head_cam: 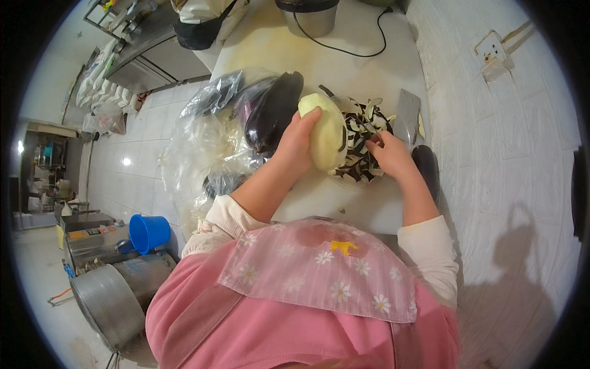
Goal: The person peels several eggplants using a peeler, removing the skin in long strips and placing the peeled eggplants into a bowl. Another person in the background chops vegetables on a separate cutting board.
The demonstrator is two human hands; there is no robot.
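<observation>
A peeled, pale eggplant (pixel 325 138) is held in my left hand (pixel 299 138), with its thumb along the upper side; a dark strip of skin clings near its right edge. My right hand (pixel 391 154) is just to the right, over a heap of dark and white peelings (pixel 362 163), its fingers closed around something thin and dark that is mostly hidden, and I cannot tell what it is. Unpeeled dark eggplants (pixel 276 110) lie left of my left hand, in and against a clear plastic bag (pixel 193 138). Another dark eggplant (pixel 426 173) lies by the wall, right of my right forearm.
A cleaver with a broad metal blade (pixel 408 113) lies on the white table (pixel 258 50) beside the right wall. At the far end stand a lidded metal pot (pixel 313 20) and a black cable (pixel 355 54). A blue bucket (pixel 150 234) and large metal pots (pixel 108 306) are at lower left.
</observation>
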